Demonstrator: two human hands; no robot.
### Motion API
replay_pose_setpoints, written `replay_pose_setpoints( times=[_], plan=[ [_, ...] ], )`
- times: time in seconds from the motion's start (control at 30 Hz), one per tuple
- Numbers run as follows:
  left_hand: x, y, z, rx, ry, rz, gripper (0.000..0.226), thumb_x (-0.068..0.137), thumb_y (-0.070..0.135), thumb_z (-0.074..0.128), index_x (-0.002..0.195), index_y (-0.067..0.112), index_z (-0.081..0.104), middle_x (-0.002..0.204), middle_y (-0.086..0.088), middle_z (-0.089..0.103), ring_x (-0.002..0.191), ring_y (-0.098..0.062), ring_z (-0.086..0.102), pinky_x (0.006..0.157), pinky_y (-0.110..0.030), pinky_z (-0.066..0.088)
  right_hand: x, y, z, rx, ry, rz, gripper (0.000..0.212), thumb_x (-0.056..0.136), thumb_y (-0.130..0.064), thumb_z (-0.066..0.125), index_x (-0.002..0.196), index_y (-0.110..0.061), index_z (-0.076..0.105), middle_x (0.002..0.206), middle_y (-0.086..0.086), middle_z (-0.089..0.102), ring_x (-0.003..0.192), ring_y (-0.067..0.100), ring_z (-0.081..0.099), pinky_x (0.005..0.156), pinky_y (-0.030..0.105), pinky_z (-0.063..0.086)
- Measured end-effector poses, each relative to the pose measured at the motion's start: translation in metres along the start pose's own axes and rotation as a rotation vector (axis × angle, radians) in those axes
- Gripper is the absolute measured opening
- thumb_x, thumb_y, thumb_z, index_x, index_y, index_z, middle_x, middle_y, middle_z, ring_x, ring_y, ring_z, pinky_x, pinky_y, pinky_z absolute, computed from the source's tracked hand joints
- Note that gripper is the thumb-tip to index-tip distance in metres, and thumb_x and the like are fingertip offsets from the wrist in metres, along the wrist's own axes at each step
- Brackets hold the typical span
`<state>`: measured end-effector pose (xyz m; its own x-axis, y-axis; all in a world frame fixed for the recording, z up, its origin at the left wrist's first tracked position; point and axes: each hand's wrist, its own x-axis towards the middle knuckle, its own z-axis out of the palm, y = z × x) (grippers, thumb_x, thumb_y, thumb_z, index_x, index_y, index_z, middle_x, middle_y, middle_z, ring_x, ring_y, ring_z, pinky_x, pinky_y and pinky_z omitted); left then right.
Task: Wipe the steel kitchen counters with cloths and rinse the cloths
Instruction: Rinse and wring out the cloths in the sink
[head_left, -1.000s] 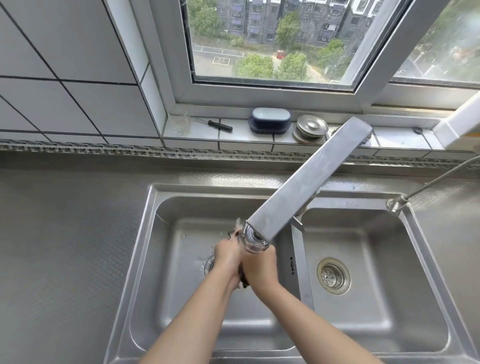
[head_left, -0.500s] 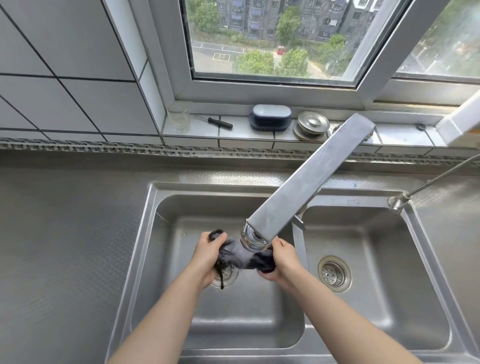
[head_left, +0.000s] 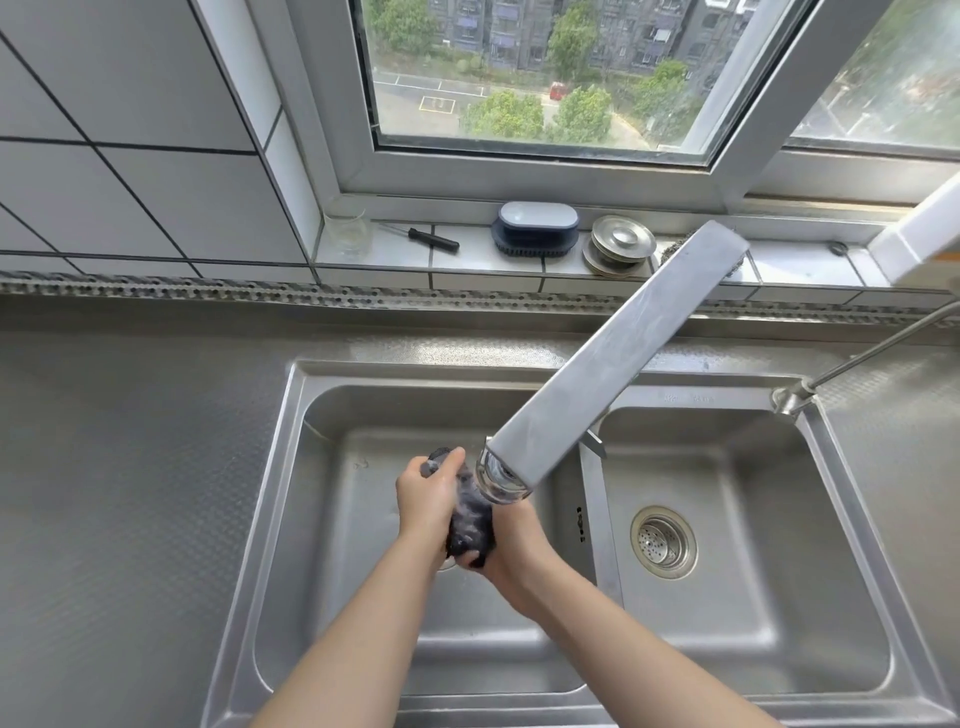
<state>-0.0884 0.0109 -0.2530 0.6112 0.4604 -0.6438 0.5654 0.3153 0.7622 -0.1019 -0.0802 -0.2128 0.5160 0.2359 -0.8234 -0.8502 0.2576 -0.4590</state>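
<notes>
A wet dark cloth (head_left: 470, 525) is bunched between both hands over the left basin (head_left: 332, 519) of a steel double sink. My left hand (head_left: 426, 493) grips its upper part, thumb up. My right hand (head_left: 511, 545) clasps it from the right and below. The flat steel faucet (head_left: 602, 374) reaches diagonally from the back right, and its spout end (head_left: 498, 475) hangs just above the cloth. The left drain is hidden behind the hands. Steel counter (head_left: 130, 467) lies to the left of the sink.
The right basin (head_left: 779, 519) holds a drain strainer (head_left: 664, 542). On the window sill stand a glass (head_left: 349, 234), a screwdriver (head_left: 426, 238), a blue-and-white brush (head_left: 537, 228), a round metal lid (head_left: 621, 249) and a steel scourer partly behind the faucet. A thin second tap (head_left: 795, 397) rises at right.
Half a second ago the cloth was stretched sideways between the two hands. Now the hands have come together and the cloth is bunched up between them.
</notes>
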Motion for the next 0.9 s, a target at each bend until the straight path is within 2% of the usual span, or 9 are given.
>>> replay_pose_setpoints(
  times=[0.1, 0.17, 0.3, 0.43, 0.6, 0.67, 0.73, 0.8, 0.9],
  plan=[
    [-0.007, 0.007, 0.011, -0.001, -0.012, -0.036, 0.021, 0.085, 0.004, 0.057, 0.069, 0.011, 0.045, 0.061, -0.007, 0.043, 0.049, -0.016, 0.037, 0.05, -0.025, 0.031, 0.005, 0.009, 0.001, -0.284, 0.15, -0.19, 0.025, 0.082, -0.019, 0.048, 0.058, -0.018, 0.046, 0.049, -0.002, 0.041, 0.045, 0.015, 0.033, 0.042, 0.017, 0.026],
    [-0.014, 0.011, 0.021, -0.029, -0.069, -0.058, 0.024, 0.086, 0.002, 0.057, 0.069, 0.013, 0.045, 0.061, -0.005, 0.042, 0.047, -0.014, 0.035, 0.047, -0.023, 0.03, 0.01, 0.004, -0.002, -0.396, 0.302, -0.333, 0.027, 0.074, -0.021, 0.054, 0.047, -0.021, 0.049, 0.043, -0.01, 0.043, 0.049, 0.015, 0.037, 0.044, 0.02, 0.031],
    [-0.027, 0.014, 0.024, -0.069, -0.191, -0.201, 0.019, 0.081, 0.015, 0.064, 0.064, 0.013, 0.054, 0.058, -0.002, 0.058, 0.06, -0.019, 0.051, 0.061, -0.028, 0.04, 0.023, -0.013, -0.022, -0.511, 0.422, -0.326, 0.027, 0.084, -0.022, 0.059, 0.057, -0.019, 0.055, 0.065, 0.002, 0.063, 0.07, 0.024, 0.059, 0.066, 0.037, 0.051],
    [-0.009, 0.009, 0.002, 0.002, -0.132, -0.181, 0.006, 0.084, 0.012, 0.065, 0.08, 0.007, 0.064, 0.072, -0.012, 0.066, 0.059, -0.021, 0.062, 0.055, -0.028, 0.05, 0.042, -0.021, -0.042, -0.614, 0.488, -0.379, 0.025, 0.094, -0.022, 0.05, 0.069, -0.015, 0.05, 0.073, 0.008, 0.059, 0.083, 0.027, 0.057, 0.079, 0.044, 0.051],
    [0.018, -0.007, -0.021, 0.175, -0.065, -0.336, 0.018, 0.082, 0.004, 0.058, 0.099, -0.001, 0.06, 0.093, -0.023, 0.066, 0.078, -0.031, 0.063, 0.071, -0.038, 0.051, 0.031, -0.018, -0.037, -0.84, 0.213, -0.395, 0.022, 0.08, -0.007, 0.047, 0.064, -0.021, 0.049, 0.056, -0.001, 0.057, 0.048, 0.01, 0.053, 0.055, 0.027, 0.047],
    [0.016, -0.008, -0.018, 0.113, -0.148, -0.484, 0.006, 0.085, 0.009, 0.057, 0.088, 0.006, 0.06, 0.089, -0.018, 0.062, 0.075, -0.028, 0.06, 0.07, -0.039, 0.052, 0.026, -0.011, -0.031, -0.942, 0.102, -0.423, 0.019, 0.076, -0.005, 0.05, 0.064, -0.017, 0.058, 0.056, -0.003, 0.061, 0.055, 0.015, 0.057, 0.061, 0.032, 0.048],
    [0.015, -0.007, -0.013, -0.024, -0.222, -0.637, 0.013, 0.091, 0.019, 0.055, 0.081, 0.01, 0.059, 0.085, -0.012, 0.059, 0.071, -0.025, 0.057, 0.066, -0.037, 0.051, 0.019, 0.0, -0.025, -1.087, -0.035, -0.521, 0.014, 0.08, -0.003, 0.053, 0.079, -0.01, 0.065, 0.075, 0.001, 0.067, 0.075, 0.02, 0.059, 0.072, 0.031, 0.049],
    [0.018, -0.008, -0.009, -0.095, -0.26, -0.688, 0.024, 0.094, 0.023, 0.052, 0.082, 0.005, 0.061, 0.083, -0.013, 0.065, 0.071, -0.027, 0.063, 0.068, -0.037, 0.052, 0.008, 0.009, -0.024, -1.206, -0.161, -0.63, 0.015, 0.08, 0.004, 0.05, 0.082, -0.008, 0.058, 0.078, 0.003, 0.061, 0.078, 0.021, 0.053, 0.071, 0.025, 0.042],
    [0.02, -0.009, -0.011, -0.119, -0.258, -0.698, 0.027, 0.096, 0.015, 0.048, 0.08, -0.005, 0.057, 0.058, -0.017, 0.066, 0.044, -0.026, 0.064, 0.046, -0.032, 0.054, -0.01, 0.014, -0.031, -1.254, -0.222, -0.67, 0.011, 0.083, 0.005, 0.05, 0.087, -0.002, 0.058, 0.082, 0.011, 0.061, 0.078, 0.023, 0.051, 0.071, 0.028, 0.038]
  ],
)
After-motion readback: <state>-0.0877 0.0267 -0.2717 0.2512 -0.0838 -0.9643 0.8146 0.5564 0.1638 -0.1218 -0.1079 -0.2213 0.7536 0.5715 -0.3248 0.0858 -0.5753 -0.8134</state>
